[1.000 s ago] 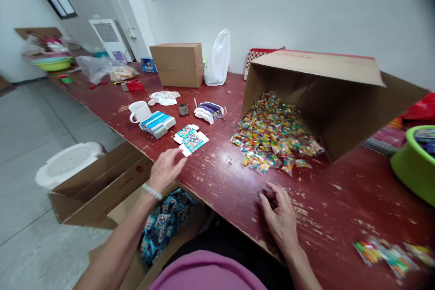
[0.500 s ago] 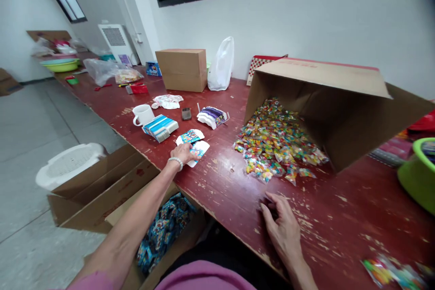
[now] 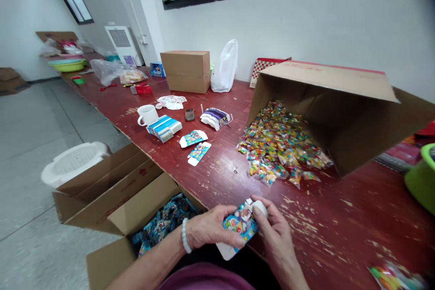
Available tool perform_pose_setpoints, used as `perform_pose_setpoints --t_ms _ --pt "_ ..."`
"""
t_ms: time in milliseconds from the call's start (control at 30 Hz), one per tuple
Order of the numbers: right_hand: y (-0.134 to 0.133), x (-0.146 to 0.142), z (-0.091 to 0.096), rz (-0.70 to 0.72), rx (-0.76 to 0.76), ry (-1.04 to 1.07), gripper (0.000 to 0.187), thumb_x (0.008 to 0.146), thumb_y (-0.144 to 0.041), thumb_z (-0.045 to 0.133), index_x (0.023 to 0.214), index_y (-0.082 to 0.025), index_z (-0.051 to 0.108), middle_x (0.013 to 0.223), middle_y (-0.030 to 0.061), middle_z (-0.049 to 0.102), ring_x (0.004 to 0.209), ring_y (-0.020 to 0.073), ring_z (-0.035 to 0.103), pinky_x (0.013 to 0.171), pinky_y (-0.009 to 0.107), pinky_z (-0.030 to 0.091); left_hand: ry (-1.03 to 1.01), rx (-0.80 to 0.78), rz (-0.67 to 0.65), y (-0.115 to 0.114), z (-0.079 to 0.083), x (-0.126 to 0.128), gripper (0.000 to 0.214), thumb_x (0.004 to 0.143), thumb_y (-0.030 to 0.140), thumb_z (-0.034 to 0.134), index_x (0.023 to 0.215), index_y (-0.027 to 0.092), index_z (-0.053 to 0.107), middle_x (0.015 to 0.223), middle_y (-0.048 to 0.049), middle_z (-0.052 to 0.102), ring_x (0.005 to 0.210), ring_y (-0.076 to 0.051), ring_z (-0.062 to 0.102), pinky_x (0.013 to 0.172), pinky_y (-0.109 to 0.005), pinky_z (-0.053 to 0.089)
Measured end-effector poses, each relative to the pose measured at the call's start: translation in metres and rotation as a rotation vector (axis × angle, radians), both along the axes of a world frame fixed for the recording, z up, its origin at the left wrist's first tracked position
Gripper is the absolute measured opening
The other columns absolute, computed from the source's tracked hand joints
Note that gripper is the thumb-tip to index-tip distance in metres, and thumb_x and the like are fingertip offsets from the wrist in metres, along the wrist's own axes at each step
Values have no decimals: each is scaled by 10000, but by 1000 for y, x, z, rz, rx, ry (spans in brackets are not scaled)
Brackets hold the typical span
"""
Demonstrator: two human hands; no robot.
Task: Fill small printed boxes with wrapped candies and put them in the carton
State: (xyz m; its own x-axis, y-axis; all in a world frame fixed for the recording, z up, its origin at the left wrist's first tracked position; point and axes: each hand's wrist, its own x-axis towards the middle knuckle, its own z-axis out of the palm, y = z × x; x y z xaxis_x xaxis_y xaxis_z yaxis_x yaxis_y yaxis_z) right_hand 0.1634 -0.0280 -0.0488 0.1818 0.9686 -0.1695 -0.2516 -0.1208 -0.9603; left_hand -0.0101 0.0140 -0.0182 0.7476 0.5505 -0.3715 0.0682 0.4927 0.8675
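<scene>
A small blue printed candy box (image 3: 240,221) with white flaps is held over the table's near edge. My left hand (image 3: 212,226), with a beaded bracelet on the wrist, grips its left side between thumb and fingers. At its upper right end my right hand (image 3: 270,224) pinches a white flap. Two more flat printed boxes, an upper one (image 3: 193,138) and a lower one (image 3: 199,152), lie on the table ahead. Beside them sits a stack of blue and white boxes (image 3: 165,128). Small clear candy packets (image 3: 278,140) spill from a large tipped carton (image 3: 353,122).
The worn red table (image 3: 217,186) runs along the wall. A mug (image 3: 147,115), a stack of purple cartons (image 3: 215,118) and a brown box (image 3: 186,71) stand on it. Below the edge, an open carton (image 3: 146,204) holds blue packs. More candy packets (image 3: 396,276) lie at lower right.
My left hand has come back from the flat boxes with one box in it. My right hand has left the table top and moved left to pinch that box's end.
</scene>
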Motion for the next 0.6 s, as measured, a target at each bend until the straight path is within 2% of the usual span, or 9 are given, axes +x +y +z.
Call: perform_pose_setpoints --t_ms 100,233,367,467,533,600 --pt "-5 -1 17 128 2 -2 362 801 -487 700 1037 -215 664 751 10 638 639 157 576 573 245 477 -281 -255 -207 -7 3 3 608 542 459 835 1033 146 661 870 -90 700 711 -230 679 643 -310 496" --pt "-13 0 33 244 38 -41 369 810 -505 682 1032 -211 670 743 7 614 635 154 557 569 243 464 -432 -412 -274 -15 -4 10 497 585 493 795 873 97 715 748 -131 710 659 -297 703 630 -376 525" --pt "-17 -1 40 233 51 -18 421 850 -473 650 1202 -247 594 743 -18 595 636 137 557 587 228 471 -369 -357 -213 -21 -7 14 443 501 399 873 769 73 738 706 -96 705 574 -215 681 619 -314 539" --pt "-17 0 40 176 88 -23 523 851 -461 657 1320 -285 506 919 17 656 797 165 622 700 253 516 -307 -288 -129 -21 0 15 377 507 318 877 774 86 747 720 -87 717 595 -179 677 618 -269 540" --pt "-17 1 39 177 130 -21 518 851 -455 661 1319 -291 512 1084 48 660 931 185 632 815 283 519 -281 -251 -59 -20 6 16 323 544 309 850 756 90 743 688 -84 716 562 -169 668 583 -258 539" --pt "-18 0 37 225 136 0 485 857 -448 658 1295 -274 543 1104 64 665 924 194 646 817 299 529 -246 -209 23 -19 9 17 289 578 312 822 724 80 731 625 -80 696 513 -165 656 534 -247 533"
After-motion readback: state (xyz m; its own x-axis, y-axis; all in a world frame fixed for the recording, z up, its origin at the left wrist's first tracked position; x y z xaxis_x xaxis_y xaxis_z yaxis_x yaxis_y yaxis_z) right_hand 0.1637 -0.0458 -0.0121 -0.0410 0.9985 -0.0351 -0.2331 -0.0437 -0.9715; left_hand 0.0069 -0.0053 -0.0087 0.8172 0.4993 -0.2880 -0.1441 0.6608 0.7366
